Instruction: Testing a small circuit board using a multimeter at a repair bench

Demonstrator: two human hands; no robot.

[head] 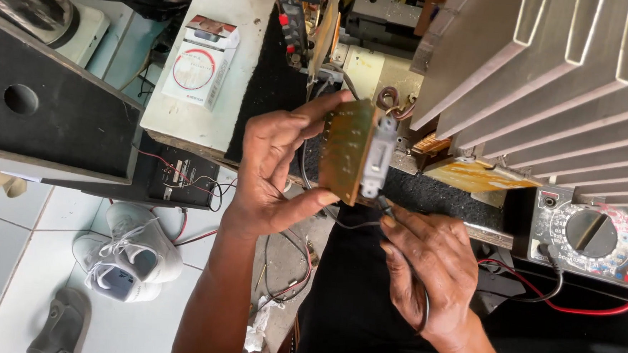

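Left hand (pixel 275 171): my grip pinches the brown rectangular circuit board (pixel 347 149), long axis upright.
Right hand (pixel 431 272): nearer below, grip closed on thin black probe (pixel 386 205) touching the board's lower edge.

Finned metal heat sink (pixel 548 74), cut off by the top and right edges. Meter (pixel 590 237), right side cropped. Probe tip hidden behind the circuit board (pixel 347 149); right hand (pixel 427 268) covers the probe's black lead. Board components too small to tell.
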